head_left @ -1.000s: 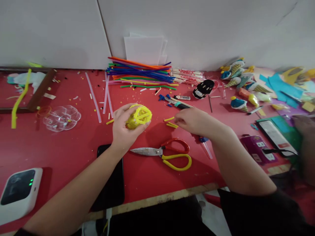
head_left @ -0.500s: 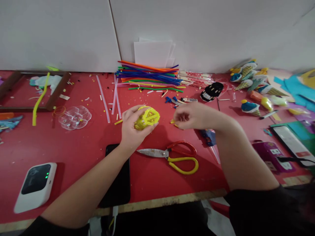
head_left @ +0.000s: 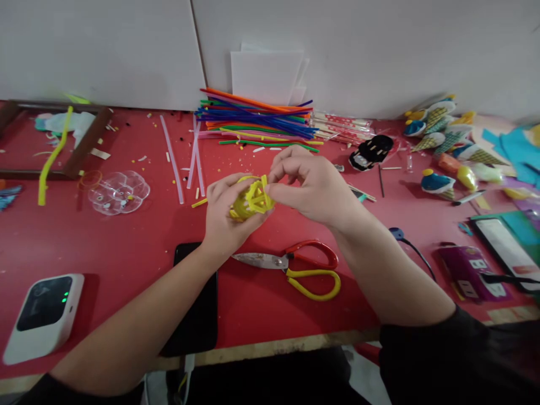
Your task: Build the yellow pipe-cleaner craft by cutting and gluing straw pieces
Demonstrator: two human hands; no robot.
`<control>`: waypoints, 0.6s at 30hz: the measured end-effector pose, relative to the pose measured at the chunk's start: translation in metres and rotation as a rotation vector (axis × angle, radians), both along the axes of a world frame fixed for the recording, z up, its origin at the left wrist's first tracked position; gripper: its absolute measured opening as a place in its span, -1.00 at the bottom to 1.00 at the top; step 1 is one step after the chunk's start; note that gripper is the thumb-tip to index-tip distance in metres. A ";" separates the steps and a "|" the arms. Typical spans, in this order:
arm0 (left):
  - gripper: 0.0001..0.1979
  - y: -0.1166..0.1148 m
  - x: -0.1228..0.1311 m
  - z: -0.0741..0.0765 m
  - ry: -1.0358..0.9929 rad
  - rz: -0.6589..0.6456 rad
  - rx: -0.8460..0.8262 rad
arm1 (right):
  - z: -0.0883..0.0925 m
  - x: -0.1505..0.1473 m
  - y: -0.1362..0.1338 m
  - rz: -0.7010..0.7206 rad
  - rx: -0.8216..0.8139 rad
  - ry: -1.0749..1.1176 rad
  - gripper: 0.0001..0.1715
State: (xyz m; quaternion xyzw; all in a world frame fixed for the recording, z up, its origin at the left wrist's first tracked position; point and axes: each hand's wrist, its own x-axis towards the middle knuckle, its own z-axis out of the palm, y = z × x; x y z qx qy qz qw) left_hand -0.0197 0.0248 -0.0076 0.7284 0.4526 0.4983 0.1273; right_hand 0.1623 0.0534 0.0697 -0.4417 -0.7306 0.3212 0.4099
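Note:
My left hand (head_left: 228, 216) is wrapped around a small yellow craft piece (head_left: 248, 205), which looks made of pipe cleaner, with a lattice-like open end facing right. At that end my right hand (head_left: 310, 185) pinches a short yellow strip (head_left: 265, 184), its thumb and forefinger touching the piece's edge. Whether the strip is joined to the piece, I cannot tell. Below the hands lie scissors (head_left: 280, 263) with one red and one yellow handle, blades pointing left. A black phone (head_left: 198, 315) lies partly under my left forearm.
Colourful pipe cleaners (head_left: 257, 121) are heaped by the wall. Pink sticks (head_left: 172, 160) and a clear flower-shaped tray (head_left: 120, 193) lie to the left, near a wooden frame (head_left: 86, 147). A white device (head_left: 44, 318) is at front left; a purple box (head_left: 472, 273) stands right.
My right hand has moved left and up from the table to the yellow craft piece, bringing a short yellow strip against its open end. My left hand keeps its hold. The view has shifted slightly.

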 end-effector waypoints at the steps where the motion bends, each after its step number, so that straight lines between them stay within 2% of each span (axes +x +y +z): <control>1: -0.56 0.000 0.000 0.000 -0.005 0.003 -0.003 | -0.001 0.000 0.000 -0.009 0.015 0.008 -0.93; 14: -0.55 0.004 -0.002 -0.006 0.010 0.002 0.026 | -0.003 -0.005 -0.011 -0.072 0.188 -0.071 -0.93; 18: -0.55 0.003 -0.002 -0.005 -0.018 -0.010 0.041 | 0.005 -0.001 -0.011 -0.062 0.197 -0.059 -0.92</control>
